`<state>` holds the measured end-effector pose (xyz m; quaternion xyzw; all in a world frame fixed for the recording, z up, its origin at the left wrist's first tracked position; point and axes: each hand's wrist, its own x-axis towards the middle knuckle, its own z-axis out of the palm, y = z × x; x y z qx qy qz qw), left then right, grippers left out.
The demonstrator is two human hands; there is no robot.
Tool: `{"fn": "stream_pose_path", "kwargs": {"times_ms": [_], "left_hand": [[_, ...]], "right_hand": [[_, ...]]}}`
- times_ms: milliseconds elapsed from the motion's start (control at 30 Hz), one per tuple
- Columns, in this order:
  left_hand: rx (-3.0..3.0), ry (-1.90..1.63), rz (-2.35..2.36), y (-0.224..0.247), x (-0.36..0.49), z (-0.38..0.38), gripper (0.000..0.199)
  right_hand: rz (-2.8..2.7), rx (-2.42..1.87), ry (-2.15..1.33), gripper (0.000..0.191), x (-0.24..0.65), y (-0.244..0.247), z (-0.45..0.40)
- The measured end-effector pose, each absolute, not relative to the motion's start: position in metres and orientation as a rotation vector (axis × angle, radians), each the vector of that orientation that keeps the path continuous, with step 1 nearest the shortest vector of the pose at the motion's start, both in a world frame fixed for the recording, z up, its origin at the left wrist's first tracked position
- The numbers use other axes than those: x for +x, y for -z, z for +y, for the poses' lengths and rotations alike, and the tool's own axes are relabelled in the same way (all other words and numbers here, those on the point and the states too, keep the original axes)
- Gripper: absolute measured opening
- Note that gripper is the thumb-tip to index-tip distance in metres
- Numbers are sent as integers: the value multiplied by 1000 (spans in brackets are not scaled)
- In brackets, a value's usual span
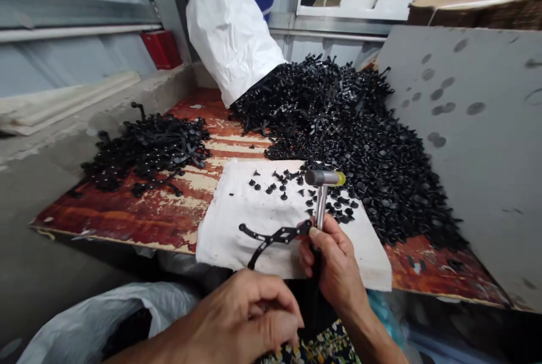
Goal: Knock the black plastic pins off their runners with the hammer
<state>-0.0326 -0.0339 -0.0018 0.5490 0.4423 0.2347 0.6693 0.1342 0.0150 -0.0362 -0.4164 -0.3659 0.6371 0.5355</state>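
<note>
My right hand (pixel 334 257) is closed around a mallet (pixel 322 200) with a metal head, one dark grey face and one yellow face. The mallet stands upright, head up, over a white cloth (pixel 237 211). A black hinged linkage (pixel 275 235) with shiny rivets lies in front, its right end touching or just beside my right thumb. My left hand (pixel 254 313) is nearer to me, below the linkage, with its fingers curled and the thumb pressed to them. Whatever it may hold is hidden. Several loose black round-headed pieces (pixel 283 188) are scattered on the cloth.
A big heap of black parts (pixel 330 104) covers the table's back and right, partly spilling from a white sack (pixel 237 31). A smaller pile of black linkages (pixel 156 147) lies left on the worn red tabletop (pixel 114 217). A grey board (pixel 474 144) borders the right; a plastic bag (pixel 97 319) sits below left.
</note>
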Motion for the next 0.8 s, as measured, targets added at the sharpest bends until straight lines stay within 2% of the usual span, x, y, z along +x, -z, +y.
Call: {"fn": "stream_pose_path", "kwargs": {"times_ms": [133,233,367,533,800], "left_hand": [[2048,-922,1470,-15,-47,-32,18],[2343,-810,1585,-10,-43,-16,18],[2069,-441,1446,4,-38,1,18],[1516,-405,1130,11,-43,12,21],[1764,-292,1305,-6,-49,9,21]], "right_hand": [[-809,-985,-1574,20,127,36,16],[-832,-980,-1587,19,122,35,15],[-877,-996,-1553,20,120,36,14],[-998,-1077,-1577,20,120,39,14],[-925,-1026,-1647,19,110,33,16]]}}
